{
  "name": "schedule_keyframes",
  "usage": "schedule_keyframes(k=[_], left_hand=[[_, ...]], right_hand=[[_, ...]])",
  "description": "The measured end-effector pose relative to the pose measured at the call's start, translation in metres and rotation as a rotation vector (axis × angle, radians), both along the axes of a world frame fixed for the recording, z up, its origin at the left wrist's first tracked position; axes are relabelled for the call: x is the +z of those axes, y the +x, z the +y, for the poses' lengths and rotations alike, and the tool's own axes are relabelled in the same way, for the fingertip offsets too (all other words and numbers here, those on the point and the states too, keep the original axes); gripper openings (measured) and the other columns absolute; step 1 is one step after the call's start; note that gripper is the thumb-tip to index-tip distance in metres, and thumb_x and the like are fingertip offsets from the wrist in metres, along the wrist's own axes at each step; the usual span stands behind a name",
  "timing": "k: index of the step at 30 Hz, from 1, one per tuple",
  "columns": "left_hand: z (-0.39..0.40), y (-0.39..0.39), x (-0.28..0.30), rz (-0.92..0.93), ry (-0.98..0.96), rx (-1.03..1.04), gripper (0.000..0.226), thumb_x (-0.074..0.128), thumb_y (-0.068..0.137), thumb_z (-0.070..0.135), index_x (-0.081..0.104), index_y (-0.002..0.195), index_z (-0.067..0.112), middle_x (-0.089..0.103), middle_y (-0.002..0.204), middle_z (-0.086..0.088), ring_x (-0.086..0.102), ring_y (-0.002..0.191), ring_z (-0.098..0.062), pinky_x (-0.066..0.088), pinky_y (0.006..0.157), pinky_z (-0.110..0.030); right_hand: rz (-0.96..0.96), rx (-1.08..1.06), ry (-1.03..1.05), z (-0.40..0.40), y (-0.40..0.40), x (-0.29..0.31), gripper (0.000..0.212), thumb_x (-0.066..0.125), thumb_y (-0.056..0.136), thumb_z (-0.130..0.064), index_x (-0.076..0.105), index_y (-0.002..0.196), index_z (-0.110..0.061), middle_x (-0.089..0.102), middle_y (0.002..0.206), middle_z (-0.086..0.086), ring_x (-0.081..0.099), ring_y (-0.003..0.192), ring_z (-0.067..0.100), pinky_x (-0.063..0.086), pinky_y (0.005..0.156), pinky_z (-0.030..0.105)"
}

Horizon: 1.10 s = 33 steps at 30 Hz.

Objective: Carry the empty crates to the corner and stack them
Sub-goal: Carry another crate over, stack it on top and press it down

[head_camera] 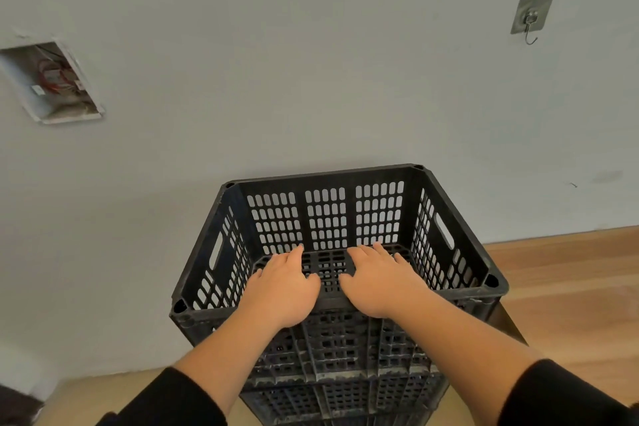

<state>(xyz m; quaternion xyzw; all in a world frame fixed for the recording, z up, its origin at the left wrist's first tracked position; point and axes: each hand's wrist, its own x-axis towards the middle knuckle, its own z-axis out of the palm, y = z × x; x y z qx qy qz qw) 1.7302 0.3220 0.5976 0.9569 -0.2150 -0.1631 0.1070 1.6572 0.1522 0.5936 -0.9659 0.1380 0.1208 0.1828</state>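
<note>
A black perforated plastic crate (328,214) sits empty on top of a stack of similar black crates (345,377), close to the pale wall. My left hand (283,287) and my right hand (380,282) lie side by side over the top crate's near rim. Their palms rest on the rim and the fingers stretch forward and apart into the crate. Neither hand curls around anything. Black sleeves cover both forearms near the bottom of the view.
The pale wall (311,79) stands right behind the stack. It carries an open recessed box with red wires (52,83) at left and a metal adhesive hook (530,15) at upper right. Wooden floor (570,287) extends to the right.
</note>
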Motion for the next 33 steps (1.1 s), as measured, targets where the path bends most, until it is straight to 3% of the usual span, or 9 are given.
schedule_keyframes(k=[4,6,12,16,26,33], left_hand=[[0.001,0.015,0.014,0.185,-0.078,-0.003,0.076,0.045,0.107,0.052,0.013,0.17,0.024,0.021,0.175,-0.003,0.033,0.155,-0.025,0.028,0.124,-0.039],[0.004,0.026,0.024,0.153,-0.12,-0.019,0.073,0.047,0.108,0.048,0.017,0.169,0.022,0.024,0.174,-0.004,0.044,0.146,-0.019,0.031,0.12,-0.035],[0.037,0.09,0.035,-0.079,-0.134,0.035,0.066,0.051,0.107,0.045,0.03,0.165,0.024,0.032,0.171,-0.003,0.038,0.153,-0.024,0.035,0.122,-0.046],[0.057,0.125,0.032,-0.191,-0.037,-0.003,0.067,0.051,0.107,0.047,0.029,0.166,0.025,0.023,0.175,-0.001,0.021,0.16,-0.022,0.024,0.126,-0.047],[0.08,0.195,-0.01,-0.214,-0.011,-0.074,0.087,0.045,0.101,0.067,0.01,0.17,0.027,-0.001,0.177,0.007,-0.005,0.162,-0.016,0.011,0.13,-0.047],[0.077,0.197,-0.013,-0.291,0.079,-0.119,0.09,0.033,0.097,0.077,0.011,0.17,0.029,0.0,0.177,0.006,-0.005,0.163,-0.021,0.01,0.129,-0.048]], right_hand=[[-0.097,-0.023,0.025,-0.017,0.007,0.016,0.063,0.047,0.104,-0.043,0.034,0.159,-0.016,0.04,0.162,0.008,0.034,0.151,0.029,0.03,0.124,0.05],[-0.164,-0.056,-0.025,-0.037,0.012,0.024,0.063,0.05,0.103,-0.04,0.034,0.159,-0.014,0.042,0.161,0.01,0.038,0.149,0.028,0.033,0.123,0.05],[-0.244,-0.106,-0.195,-0.121,0.033,0.032,0.072,0.043,0.104,-0.046,0.021,0.166,-0.016,0.02,0.174,0.006,0.012,0.161,0.027,0.015,0.129,0.051],[-0.209,-0.116,-0.267,-0.157,0.044,0.026,0.079,0.041,0.104,-0.052,0.01,0.167,-0.015,0.007,0.176,0.007,0.002,0.162,0.027,0.008,0.13,0.048],[-0.112,-0.136,-0.257,-0.184,0.047,-0.008,0.101,0.045,0.098,-0.065,-0.007,0.167,-0.013,-0.011,0.175,0.008,-0.006,0.162,0.023,0.006,0.129,0.042],[-0.08,-0.134,-0.301,-0.185,0.05,-0.011,0.103,0.041,0.094,-0.069,-0.007,0.166,-0.013,-0.014,0.174,0.006,-0.009,0.161,0.022,0.008,0.13,0.043]])
